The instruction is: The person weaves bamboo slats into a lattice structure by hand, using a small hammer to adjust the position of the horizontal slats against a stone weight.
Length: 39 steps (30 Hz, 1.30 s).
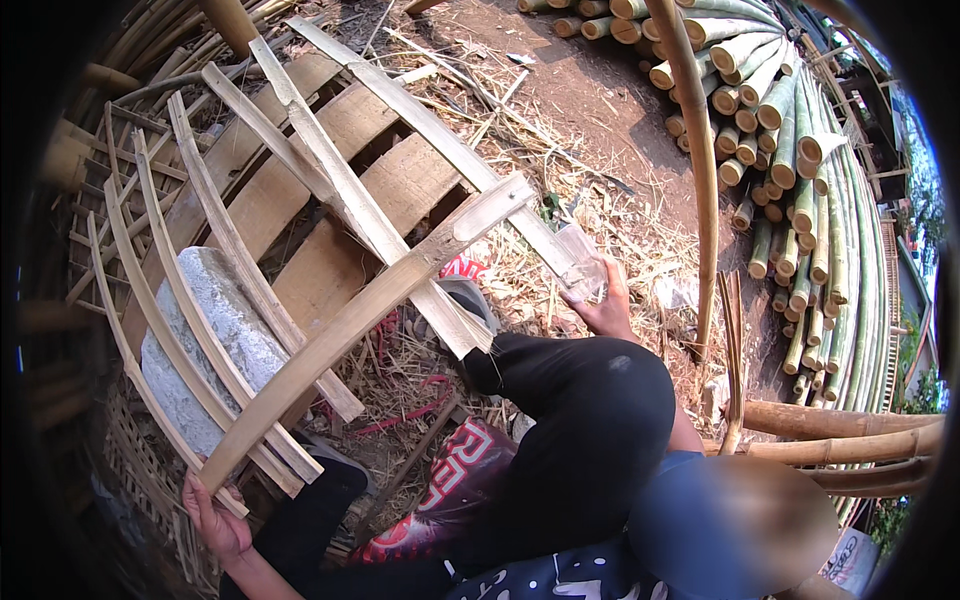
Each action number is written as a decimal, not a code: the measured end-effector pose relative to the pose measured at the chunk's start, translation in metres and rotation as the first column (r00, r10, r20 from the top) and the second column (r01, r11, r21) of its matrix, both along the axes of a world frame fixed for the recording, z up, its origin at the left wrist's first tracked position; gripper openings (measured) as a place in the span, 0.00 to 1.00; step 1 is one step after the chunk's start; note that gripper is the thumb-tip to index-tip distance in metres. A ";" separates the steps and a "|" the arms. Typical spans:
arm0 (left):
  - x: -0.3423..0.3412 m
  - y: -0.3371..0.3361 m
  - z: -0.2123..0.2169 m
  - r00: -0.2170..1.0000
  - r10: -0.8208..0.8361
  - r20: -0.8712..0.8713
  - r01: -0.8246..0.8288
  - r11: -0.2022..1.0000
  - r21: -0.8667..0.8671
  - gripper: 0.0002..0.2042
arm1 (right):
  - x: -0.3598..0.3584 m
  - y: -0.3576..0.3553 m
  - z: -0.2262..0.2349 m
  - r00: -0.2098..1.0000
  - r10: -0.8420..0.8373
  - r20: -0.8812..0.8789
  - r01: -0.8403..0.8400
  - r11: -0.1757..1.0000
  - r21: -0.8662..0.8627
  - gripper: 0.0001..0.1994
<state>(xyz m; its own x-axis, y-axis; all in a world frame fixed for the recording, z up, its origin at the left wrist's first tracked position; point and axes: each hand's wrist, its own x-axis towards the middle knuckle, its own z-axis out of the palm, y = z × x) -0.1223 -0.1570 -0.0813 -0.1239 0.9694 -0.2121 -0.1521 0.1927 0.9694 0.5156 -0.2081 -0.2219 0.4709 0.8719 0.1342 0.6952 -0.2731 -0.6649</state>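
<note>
A long split bamboo slat [330,350] lies crosswise over several other slats. My left hand [217,522] is closed around its near end, at lower left, beside the tip of the leftmost curved slat [135,370]. At centre right my right hand [606,302] grips the near end of another slat [430,120], which runs to the far left. A pale, partly see-through flat piece [582,255] shows at those fingers; I cannot tell what it is. The crosswise slat's far end rests over this slat and a wider split strip [400,255].
Under the slats are wide flat boards [290,270] and a grey-white stone block [215,345]. My black-clad knee [610,390] is bent between my arms. Upright bamboo pole [695,170] and stacked green bamboo poles [820,240] stand right; shavings [590,200] cover the ground.
</note>
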 end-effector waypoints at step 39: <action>-0.066 -0.020 0.005 0.982 0.133 -0.137 -0.154 0.975 -0.158 0.25 | -0.042 -0.009 -0.179 0.958 0.201 0.203 -0.135 0.946 -0.296 0.14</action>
<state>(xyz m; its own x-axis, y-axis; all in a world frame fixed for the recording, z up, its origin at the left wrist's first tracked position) -0.1887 -0.1772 -0.0760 -0.2952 0.8914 -0.3438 -0.0698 0.3387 0.9383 0.4740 -0.2171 -0.4010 0.2996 0.9534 -0.0369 0.8703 -0.2889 -0.3988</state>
